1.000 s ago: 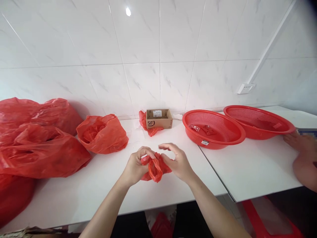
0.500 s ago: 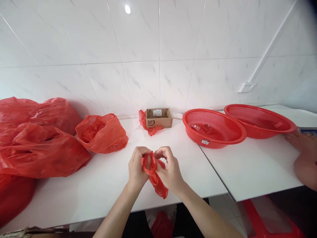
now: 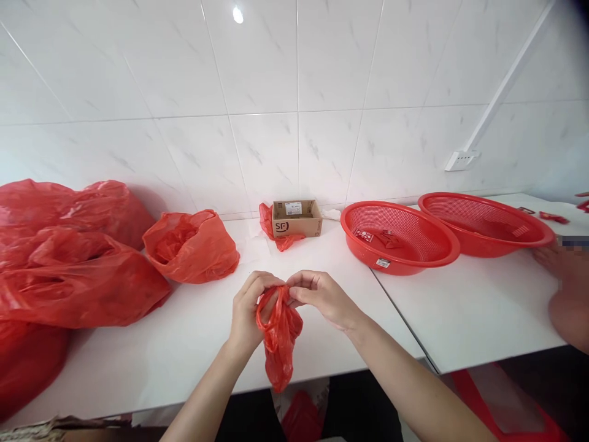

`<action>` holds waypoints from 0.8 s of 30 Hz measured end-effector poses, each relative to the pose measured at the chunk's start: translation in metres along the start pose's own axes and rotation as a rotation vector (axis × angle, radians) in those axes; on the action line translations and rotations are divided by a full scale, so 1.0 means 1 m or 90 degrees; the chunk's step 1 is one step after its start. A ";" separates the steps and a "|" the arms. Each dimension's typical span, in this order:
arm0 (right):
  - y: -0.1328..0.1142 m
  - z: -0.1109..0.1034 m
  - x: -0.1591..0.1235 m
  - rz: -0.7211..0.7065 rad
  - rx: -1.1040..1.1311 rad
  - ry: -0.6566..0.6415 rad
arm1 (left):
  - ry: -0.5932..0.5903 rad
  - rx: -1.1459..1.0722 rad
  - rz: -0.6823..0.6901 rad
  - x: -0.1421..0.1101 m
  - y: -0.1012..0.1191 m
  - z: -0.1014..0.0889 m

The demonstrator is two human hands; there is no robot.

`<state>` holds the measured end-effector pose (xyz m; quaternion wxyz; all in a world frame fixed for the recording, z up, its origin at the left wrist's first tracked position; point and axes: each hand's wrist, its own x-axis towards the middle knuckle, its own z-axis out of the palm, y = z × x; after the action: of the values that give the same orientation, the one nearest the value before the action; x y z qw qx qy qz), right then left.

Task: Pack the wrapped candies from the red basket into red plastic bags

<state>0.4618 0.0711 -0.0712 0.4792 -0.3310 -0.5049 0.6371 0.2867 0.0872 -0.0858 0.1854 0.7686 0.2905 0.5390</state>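
A thin red plastic bag (image 3: 280,353) hangs, bunched and crumpled, between my hands over the near part of the table. My left hand (image 3: 251,307) grips its upper end, with the bag's loop around some of the fingers. At the top edge, the thumb and fingertips of my right hand (image 3: 317,294) pinch the plastic close beside the left fingers. The bag's lower end dangles near the table's front edge. Whether anything is inside it, I cannot tell.
Large red bags (image 3: 92,276) fill the left side, beside an open red bag (image 3: 193,248). A small cardboard box (image 3: 299,227) stands near the wall. Two red baskets (image 3: 414,261) (image 3: 506,245) hold small red packets. Another person's arm (image 3: 570,288) rests at the right.
The bag has swung to hang straighter and lower from my left hand. My right hand has shifted from around the bag to a pinch at its top. Another hand and red items appear far right.
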 end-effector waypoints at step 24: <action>-0.004 -0.004 0.003 -0.215 -0.532 0.050 | -0.100 -0.088 -0.084 -0.009 -0.012 -0.001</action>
<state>0.4659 0.0750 -0.0684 0.4203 -0.4330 -0.7473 0.2783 0.2806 0.0904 -0.0986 0.2951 0.7731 0.2874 0.4823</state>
